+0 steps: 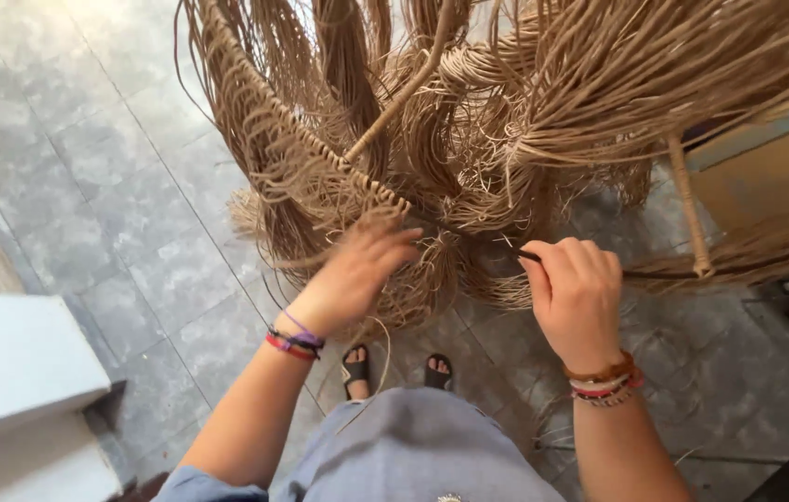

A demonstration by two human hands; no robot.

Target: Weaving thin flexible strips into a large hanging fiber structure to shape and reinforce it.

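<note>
Nearest to the lens, grey cloth of a garment (413,446) over the lap, with two sandalled feet (394,370) below on the grey tiled floor (116,186). Just above, the right hand (578,296) closed in a pinch, thumb and fingers pressed together on one thin dark rattan strand (664,275) drawn taut toward the right, up to a knot on a thicker cane leg (689,209). Left hand (362,265) blurred, fingers half curled and pushed into loose fibre bundles (432,270) at the lower edge of the work; whether anything is truly gripped there, cannot tell. Bead and thread bracelets (294,340) on the left wrist, more of them on the right. Both hands touching the half-woven rattan frame (394,112), standing on the floor right in front of the knees and filling the upper middle of the view, with a wrapped rim (320,153) running diagonally and many long unwoven ends hanging down. Further out, a brown cardboard box (766,177) behind the frame at right, a white step or ledge (13,363) at left. Possible trouble, as a judgement only: taut strand could snap or slip out of the pinch if pulled too hard; hanging ends so dense that the wrong one may get caught and tangle; loose fibres near the feet could snag; hard pull sideways might tip the light frame.
</note>
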